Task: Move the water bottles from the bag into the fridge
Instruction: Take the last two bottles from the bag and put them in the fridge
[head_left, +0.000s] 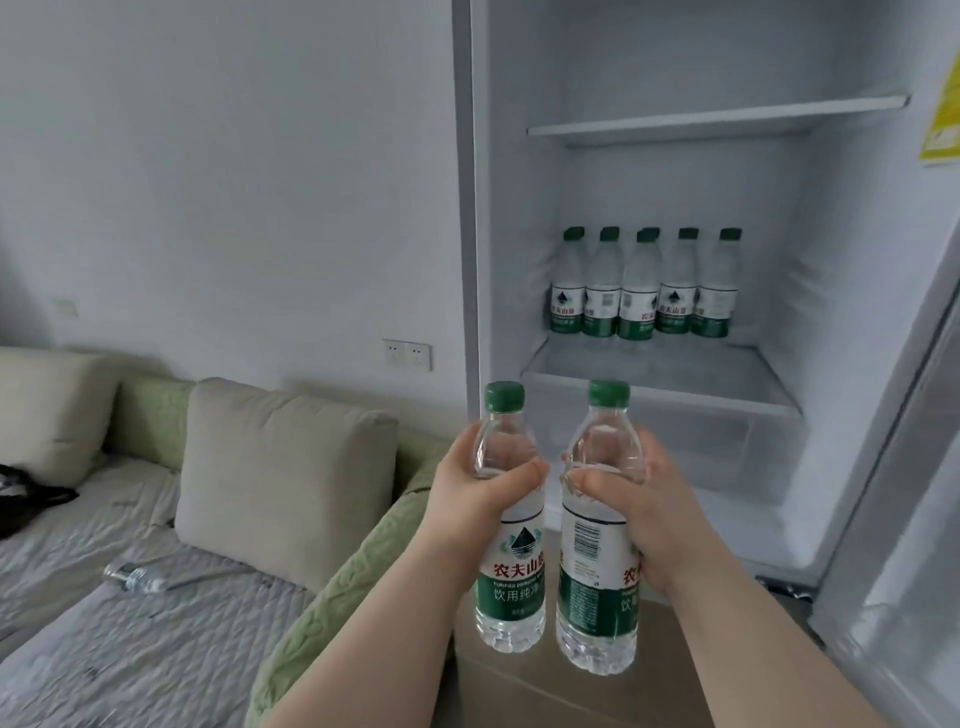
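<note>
My left hand (475, 499) grips one clear water bottle (511, 571) with a green cap and green label, held upright. Beside it, my right hand (636, 506) grips a second, identical bottle (595, 582). Both bottles hang in front of the open fridge (665, 374), below its middle shelf (660, 387). Several more green-capped bottles (644, 288) stand in a row at the back of that shelf. The black bag (26, 493) lies at the far left on the bed, mostly cut off by the frame edge.
The fridge door (904, 493) stands open at the right. An upper fridge shelf (717, 117) holds nothing. To the left is a bed with a grey quilt (104, 649), pillows (280, 478), a green blanket (332, 597) and a loose bottle (136, 576).
</note>
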